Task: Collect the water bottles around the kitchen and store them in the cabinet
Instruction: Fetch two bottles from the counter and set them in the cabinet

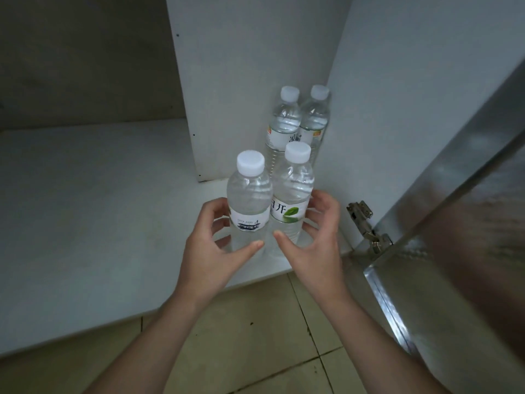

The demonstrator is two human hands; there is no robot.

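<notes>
Two clear water bottles with white caps stand side by side on the white cabinet floor (113, 223). My left hand (210, 257) curls round the left bottle (248, 200), which has a white label with dark print. My right hand (315, 245) curls round the right bottle (294, 191), which has a green leaf label. Fingers sit at the bottles' outer sides, thumbs in front near the bases. Behind them, two more water bottles (285, 120) (315, 115) stand upright in the cabinet's back right corner.
A white divider panel (227, 81) rises behind and left of the bottles. The open metal cabinet door (454, 223) hangs at the right on its hinge (366, 226). Beige floor tiles (250, 336) lie below the cabinet's front edge.
</notes>
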